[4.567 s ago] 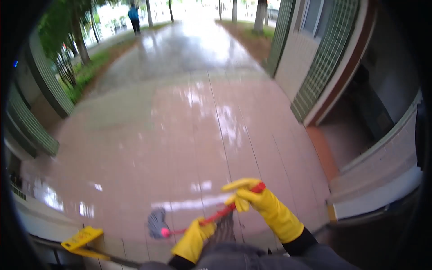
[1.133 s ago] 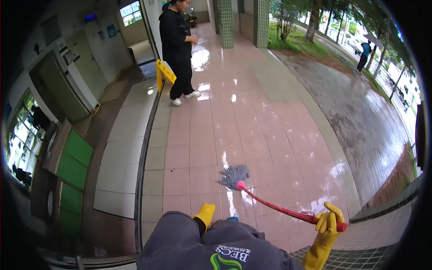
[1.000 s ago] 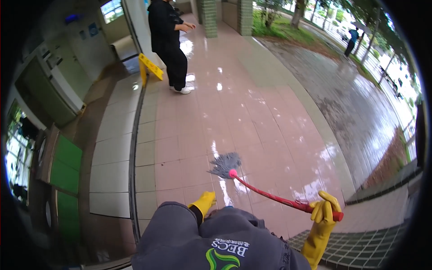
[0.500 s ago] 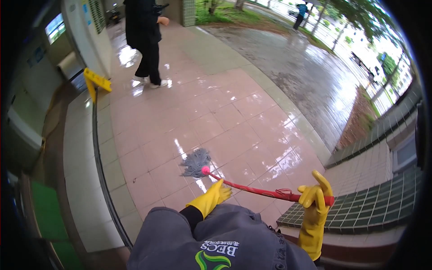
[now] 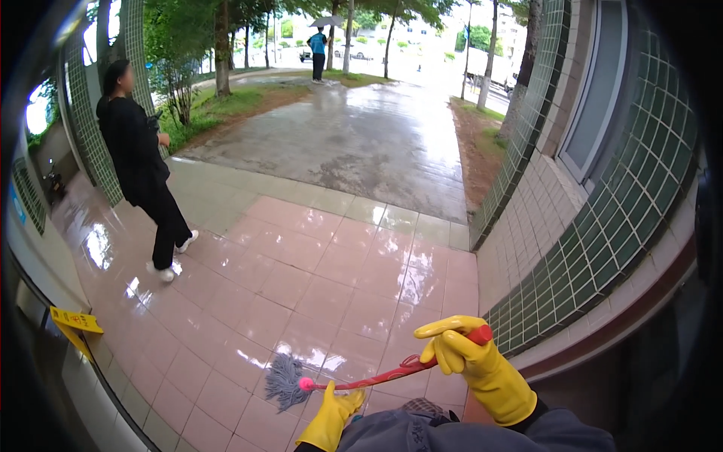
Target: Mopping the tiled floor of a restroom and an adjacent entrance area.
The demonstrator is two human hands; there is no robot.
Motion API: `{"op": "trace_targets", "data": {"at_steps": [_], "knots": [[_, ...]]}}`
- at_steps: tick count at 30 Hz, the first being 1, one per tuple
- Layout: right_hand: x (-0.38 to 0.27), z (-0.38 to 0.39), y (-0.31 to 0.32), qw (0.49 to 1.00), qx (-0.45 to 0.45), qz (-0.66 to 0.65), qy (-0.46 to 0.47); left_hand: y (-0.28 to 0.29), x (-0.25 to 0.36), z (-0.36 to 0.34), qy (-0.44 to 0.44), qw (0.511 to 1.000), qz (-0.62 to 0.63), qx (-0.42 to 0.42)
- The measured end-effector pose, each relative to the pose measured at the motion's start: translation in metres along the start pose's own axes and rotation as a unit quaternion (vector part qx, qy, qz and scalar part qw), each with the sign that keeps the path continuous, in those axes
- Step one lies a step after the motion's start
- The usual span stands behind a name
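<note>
A mop with a red handle [image 5: 395,372] and a head of grey strings [image 5: 285,383] rests on the pink floor tiles in front of me. A bright pink joint ties handle and strings together. Yellow rubber gloves cover both my hands. My left hand [image 5: 333,415] is closed around the lower handle, close to the joint. Higher up, near the handle's end, my right hand [image 5: 473,360] grips it with one finger stretched out to the left. The red end of the handle sticks out above that glove.
A person in black [image 5: 139,162] stands at the left on the wet, shiny tiles. A yellow floor sign [image 5: 77,322] stands at the left edge. Green-tiled wall [image 5: 595,218] rises at the right. Beyond lies wet pavement [image 5: 354,139], where another person [image 5: 318,54] holds an umbrella.
My view has swung to the right and up. Both hands still hold the mop, whose head now appears lower and farther left. The person in black has shifted toward the left of the picture.
</note>
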State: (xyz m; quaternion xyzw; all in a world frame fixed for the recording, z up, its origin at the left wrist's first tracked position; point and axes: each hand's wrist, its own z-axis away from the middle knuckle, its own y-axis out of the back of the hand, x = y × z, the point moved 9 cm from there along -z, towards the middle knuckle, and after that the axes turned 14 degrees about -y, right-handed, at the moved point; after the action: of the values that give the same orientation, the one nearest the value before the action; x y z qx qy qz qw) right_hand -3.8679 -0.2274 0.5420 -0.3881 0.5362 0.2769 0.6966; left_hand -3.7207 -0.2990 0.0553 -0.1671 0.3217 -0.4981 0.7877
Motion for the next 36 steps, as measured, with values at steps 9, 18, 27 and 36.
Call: {"op": "trace_targets", "data": {"at_steps": [9,18,27,36], "knots": [[-0.009,-0.062,0.088,0.998,0.029,-0.031,0.051,-0.08,-0.026,-0.034,-0.027,0.992,-0.1,0.066],[-0.015,-0.142,0.246,0.993,0.084,-0.029,-0.073,-0.107,-0.053,-0.181,-0.034,0.976,-0.176,0.126],[-0.124,-0.177,0.368,0.993,0.091,0.015,0.074,-0.321,-0.234,-0.337,-0.005,0.965,-0.253,0.065],[-0.062,-0.2,0.463,0.799,0.487,0.312,0.164,-0.473,-0.346,-0.496,0.095,0.896,-0.435,0.005]]}}
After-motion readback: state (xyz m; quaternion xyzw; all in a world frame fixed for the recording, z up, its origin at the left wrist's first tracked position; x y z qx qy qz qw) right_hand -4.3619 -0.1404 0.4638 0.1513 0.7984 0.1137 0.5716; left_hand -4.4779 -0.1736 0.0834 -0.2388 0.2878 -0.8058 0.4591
